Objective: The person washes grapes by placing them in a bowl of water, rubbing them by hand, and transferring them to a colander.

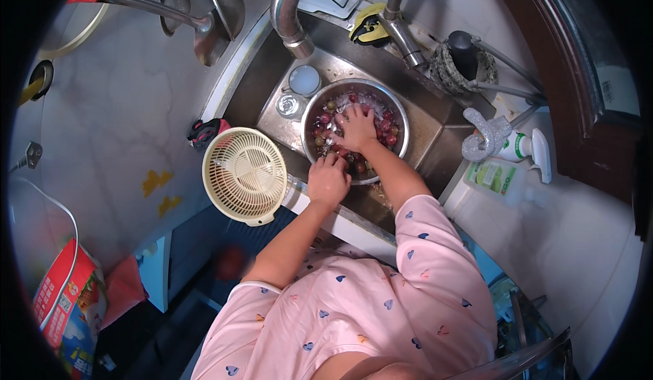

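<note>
A round stainless steel bowl [406,125] stands in the metal sink [426,138], holding water and many small round fruits [386,124], red, purple and greenish, that look like grapes. My right hand [357,127] is inside the bowl, fingers spread and pressed among the fruits, with nothing gripped. At the near left rim my left hand [329,178] bends its fingers over the edge of the bowl; its fingertips are partly hidden. Left of that hand, a cream plastic colander [245,173] rests at the sink's front left edge, with no fruit visible in it.
A cup of cloudy liquid [304,80] and a clear glass [290,105] stand left of the bowl. The curved faucet [296,38] overhangs the sink. A spray bottle [515,146] and a detergent bottle [495,178] are on the right counter. Strainers [224,10] hang at upper left.
</note>
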A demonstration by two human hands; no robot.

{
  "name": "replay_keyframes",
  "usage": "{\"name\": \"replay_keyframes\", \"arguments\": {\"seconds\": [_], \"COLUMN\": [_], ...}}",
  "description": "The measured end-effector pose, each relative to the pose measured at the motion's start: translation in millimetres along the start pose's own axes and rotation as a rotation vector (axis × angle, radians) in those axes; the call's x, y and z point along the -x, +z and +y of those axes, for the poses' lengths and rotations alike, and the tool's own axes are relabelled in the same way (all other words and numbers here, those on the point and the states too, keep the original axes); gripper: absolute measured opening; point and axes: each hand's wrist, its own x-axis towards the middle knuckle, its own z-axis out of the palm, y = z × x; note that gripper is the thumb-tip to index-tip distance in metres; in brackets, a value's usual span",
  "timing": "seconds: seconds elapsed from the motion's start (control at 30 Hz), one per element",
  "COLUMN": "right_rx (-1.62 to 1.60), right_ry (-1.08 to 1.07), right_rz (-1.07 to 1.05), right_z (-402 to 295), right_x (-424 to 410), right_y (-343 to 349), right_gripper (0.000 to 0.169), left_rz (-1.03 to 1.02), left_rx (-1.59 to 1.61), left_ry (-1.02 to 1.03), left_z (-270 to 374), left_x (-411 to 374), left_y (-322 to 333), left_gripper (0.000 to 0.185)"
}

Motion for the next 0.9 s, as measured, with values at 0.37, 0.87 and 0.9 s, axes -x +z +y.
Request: {"name": "replay_keyframes", "arguments": {"seconds": [0.37,0.87,0.9], "right_rx": [-0.103,0.120,0.079], "right_ry": [0.246,-0.366,-0.283], "right_rz": [0.035,0.054,-0.036], "right_z": [0,-19,-18], "right_x": [8,21,13], "right_y": [8,9,-10], "right_gripper": [0.072,0.077,0.076], "left_rz": [-0.009,0.056,0.029], "left_rx": [-0.015,-0.021,-0.019], "left_ry": [0.001,0.020,0.017], "left_z": [1,-2,-3], "left_x": [-1,2,-1], "left_y": [-2,4,3], "left_gripper": [0.017,0.018,0.018]}}
